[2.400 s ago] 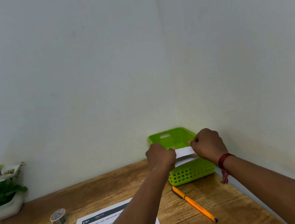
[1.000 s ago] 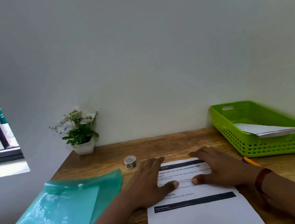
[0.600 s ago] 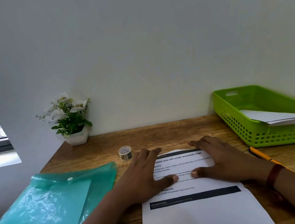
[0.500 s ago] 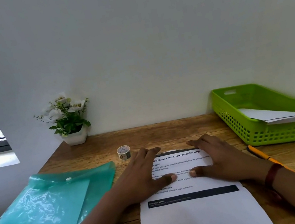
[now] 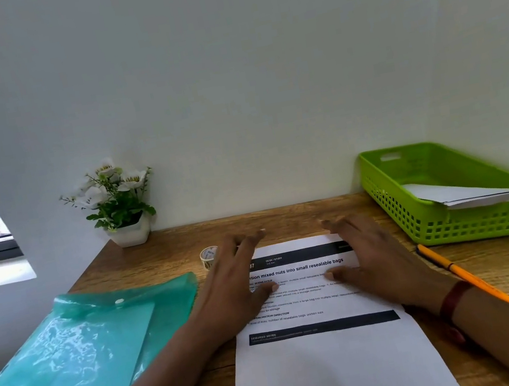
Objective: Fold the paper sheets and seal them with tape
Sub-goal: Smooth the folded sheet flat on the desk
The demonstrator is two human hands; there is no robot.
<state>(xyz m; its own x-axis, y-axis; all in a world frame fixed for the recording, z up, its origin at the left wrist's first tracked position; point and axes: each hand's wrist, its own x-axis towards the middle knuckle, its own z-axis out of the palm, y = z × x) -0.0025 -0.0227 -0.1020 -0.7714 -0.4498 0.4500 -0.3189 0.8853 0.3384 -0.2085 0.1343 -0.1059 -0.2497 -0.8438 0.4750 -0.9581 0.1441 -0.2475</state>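
Note:
A printed white paper sheet [image 5: 330,359] lies flat on the wooden desk [image 5: 288,220] in front of me. My left hand [image 5: 233,292] rests palm down on its upper left part, fingers spread. My right hand [image 5: 374,260] lies flat on the upper right part, a red band on the wrist. Neither hand grips anything. A small roll of tape [image 5: 208,257] stands just beyond my left fingers. A folded white sheet [image 5: 457,192] lies in the green basket [image 5: 428,223] at the right.
A teal plastic folder [image 5: 72,361] covers the desk's left side. An orange pencil [image 5: 465,274] lies between the sheet and the basket. A small potted plant [image 5: 120,209] stands against the back wall. Walls close the desk at the back and right.
Earlier both hands put a folded sheet into the green basket, then came down onto the printed sheet. In the last half second the fingers slid slightly toward the sheet's far edge.

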